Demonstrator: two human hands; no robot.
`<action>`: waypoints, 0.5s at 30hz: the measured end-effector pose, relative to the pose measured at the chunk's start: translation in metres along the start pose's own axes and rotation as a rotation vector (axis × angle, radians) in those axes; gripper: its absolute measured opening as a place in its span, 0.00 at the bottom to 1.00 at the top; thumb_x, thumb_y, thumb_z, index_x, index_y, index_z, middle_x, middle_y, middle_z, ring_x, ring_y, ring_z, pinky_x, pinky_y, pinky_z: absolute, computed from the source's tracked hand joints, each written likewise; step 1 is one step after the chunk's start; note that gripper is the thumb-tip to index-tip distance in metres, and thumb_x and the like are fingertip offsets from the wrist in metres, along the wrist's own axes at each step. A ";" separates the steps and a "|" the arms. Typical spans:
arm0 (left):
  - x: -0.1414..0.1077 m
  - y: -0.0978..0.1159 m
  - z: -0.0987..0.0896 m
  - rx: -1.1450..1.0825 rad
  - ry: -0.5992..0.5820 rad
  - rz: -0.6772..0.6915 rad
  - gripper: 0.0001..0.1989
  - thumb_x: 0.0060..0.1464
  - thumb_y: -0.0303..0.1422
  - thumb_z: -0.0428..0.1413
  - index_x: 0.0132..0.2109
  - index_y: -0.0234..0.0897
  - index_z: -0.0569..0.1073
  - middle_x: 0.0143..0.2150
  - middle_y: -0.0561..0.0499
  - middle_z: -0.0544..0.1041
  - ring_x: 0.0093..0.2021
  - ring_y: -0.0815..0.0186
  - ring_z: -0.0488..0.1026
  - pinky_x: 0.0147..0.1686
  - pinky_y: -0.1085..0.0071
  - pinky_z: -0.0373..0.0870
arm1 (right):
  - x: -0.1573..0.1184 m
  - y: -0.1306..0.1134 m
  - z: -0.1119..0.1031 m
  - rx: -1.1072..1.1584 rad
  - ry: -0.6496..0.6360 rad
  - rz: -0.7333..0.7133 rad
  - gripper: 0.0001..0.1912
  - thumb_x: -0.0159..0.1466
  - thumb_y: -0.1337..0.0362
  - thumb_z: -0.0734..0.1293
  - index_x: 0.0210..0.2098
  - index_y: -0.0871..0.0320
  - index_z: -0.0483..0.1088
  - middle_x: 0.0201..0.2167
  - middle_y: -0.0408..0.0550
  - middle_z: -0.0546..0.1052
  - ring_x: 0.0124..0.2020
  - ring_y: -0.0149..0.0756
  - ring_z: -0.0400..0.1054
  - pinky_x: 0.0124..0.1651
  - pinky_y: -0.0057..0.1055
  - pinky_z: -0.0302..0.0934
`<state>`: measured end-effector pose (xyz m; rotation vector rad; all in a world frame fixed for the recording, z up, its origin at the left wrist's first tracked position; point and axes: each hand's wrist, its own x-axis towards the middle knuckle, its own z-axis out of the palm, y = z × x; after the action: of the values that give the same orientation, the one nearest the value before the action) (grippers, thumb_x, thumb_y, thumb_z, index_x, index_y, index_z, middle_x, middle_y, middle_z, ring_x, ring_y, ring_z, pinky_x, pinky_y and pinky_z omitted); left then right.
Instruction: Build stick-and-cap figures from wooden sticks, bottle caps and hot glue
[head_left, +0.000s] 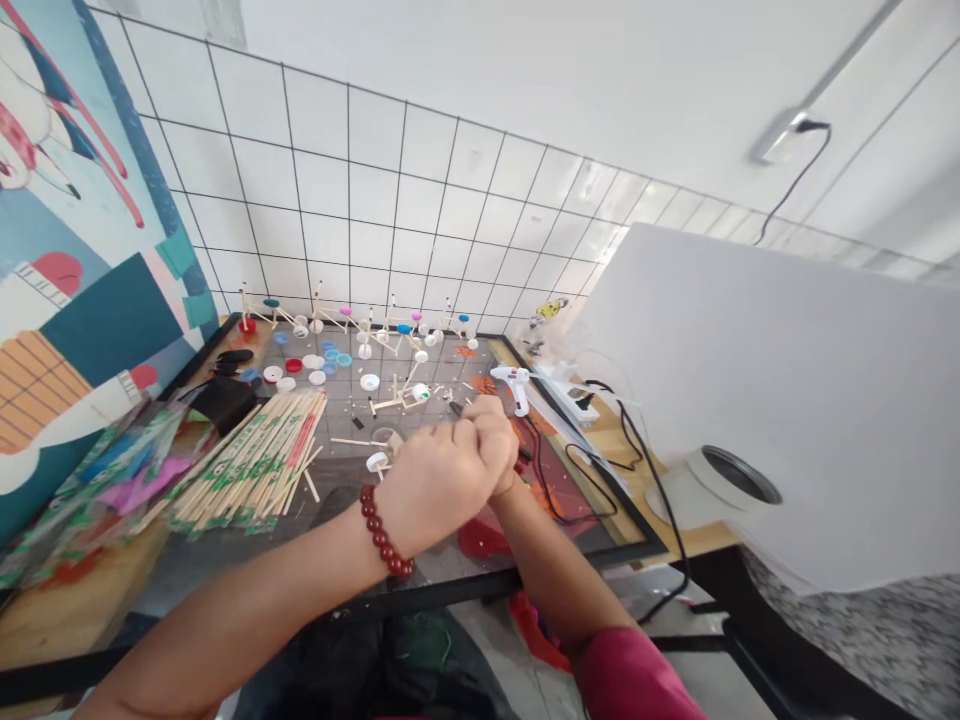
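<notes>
My left hand (435, 475), with a dark red bead bracelet (384, 535) at its wrist, is closed and pressed against my right hand (493, 432). My right hand is closed too, its fingers wrapped round a slim dark tool (455, 409) whose tip shows above the knuckles. Whatever lies inside the left fist is hidden. Just left of the hands are a white bottle cap (377, 461) and a thin wooden stick (355, 442). Behind them rests a small stick frame (397, 402) with a white cap (420, 392) on it. A white glue gun (516, 386) stands just beyond the right hand.
Several stick models (390, 330) with cap wheels line the back. Loose caps (293, 365), bundled chopsticks (255, 460) and plastic packets (127, 480) lie left. A power strip (574, 397), black cable (637, 440) and white cylinder (712, 485) are right. A wire grid (348, 160) rises behind.
</notes>
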<state>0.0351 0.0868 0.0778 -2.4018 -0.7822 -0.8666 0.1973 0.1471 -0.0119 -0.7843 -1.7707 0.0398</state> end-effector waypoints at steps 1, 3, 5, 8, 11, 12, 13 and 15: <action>-0.003 0.003 -0.001 0.006 0.107 0.025 0.10 0.66 0.20 0.50 0.43 0.34 0.75 0.27 0.45 0.76 0.25 0.57 0.75 0.25 0.63 0.65 | 0.002 -0.004 -0.005 -0.003 0.044 -0.090 0.26 0.73 0.43 0.58 0.24 0.50 0.58 0.25 0.44 0.67 0.30 0.41 0.65 0.44 0.48 0.67; -0.006 0.008 -0.007 -0.023 0.253 0.045 0.10 0.68 0.22 0.49 0.42 0.34 0.74 0.25 0.47 0.74 0.23 0.59 0.72 0.24 0.62 0.64 | 0.010 -0.014 -0.018 -0.058 0.090 -0.204 0.25 0.75 0.47 0.58 0.24 0.51 0.59 0.25 0.44 0.70 0.28 0.40 0.65 0.43 0.46 0.67; -0.005 0.010 -0.016 -0.078 0.311 0.041 0.11 0.71 0.24 0.49 0.41 0.37 0.73 0.25 0.49 0.73 0.23 0.60 0.71 0.23 0.62 0.63 | 0.024 -0.029 -0.035 -0.133 0.066 -0.285 0.25 0.77 0.49 0.56 0.25 0.51 0.61 0.26 0.44 0.73 0.28 0.39 0.66 0.41 0.45 0.66; -0.003 0.009 -0.032 -0.162 0.318 -0.011 0.11 0.72 0.27 0.49 0.39 0.42 0.71 0.25 0.51 0.72 0.23 0.61 0.70 0.23 0.61 0.62 | 0.054 -0.063 -0.067 -0.125 -0.137 -0.504 0.20 0.78 0.53 0.55 0.33 0.51 0.70 0.29 0.44 0.77 0.28 0.37 0.70 0.41 0.44 0.66; -0.003 0.010 -0.044 -0.303 0.311 -0.074 0.10 0.74 0.31 0.49 0.40 0.45 0.68 0.26 0.51 0.73 0.23 0.61 0.70 0.22 0.61 0.63 | 0.079 -0.110 -0.100 -0.165 -0.400 -0.431 0.11 0.74 0.65 0.60 0.39 0.51 0.73 0.30 0.44 0.79 0.29 0.37 0.71 0.42 0.43 0.66; -0.004 0.011 -0.046 -0.369 0.300 -0.088 0.09 0.74 0.32 0.49 0.41 0.46 0.67 0.26 0.51 0.74 0.23 0.60 0.71 0.22 0.60 0.64 | 0.084 -0.126 -0.109 -0.206 -0.459 -0.394 0.12 0.73 0.69 0.60 0.39 0.51 0.73 0.30 0.45 0.79 0.29 0.37 0.71 0.42 0.43 0.65; -0.005 0.013 -0.046 -0.436 0.281 -0.101 0.07 0.74 0.32 0.49 0.42 0.46 0.67 0.27 0.51 0.75 0.24 0.60 0.73 0.22 0.60 0.65 | 0.087 -0.141 -0.116 -0.259 -0.509 -0.334 0.13 0.73 0.71 0.60 0.39 0.51 0.74 0.31 0.45 0.80 0.29 0.37 0.71 0.42 0.42 0.66; -0.006 0.016 -0.045 -0.555 0.247 -0.120 0.05 0.73 0.30 0.50 0.45 0.47 0.65 0.29 0.51 0.77 0.25 0.60 0.74 0.22 0.61 0.67 | 0.086 -0.164 -0.126 -0.335 -0.549 -0.270 0.14 0.72 0.74 0.61 0.39 0.51 0.74 0.30 0.45 0.80 0.28 0.37 0.71 0.42 0.42 0.67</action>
<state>0.0226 0.0469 0.1010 -2.6447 -0.6555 -1.5659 0.2150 0.0201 0.1718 -0.8116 -2.4362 -0.2501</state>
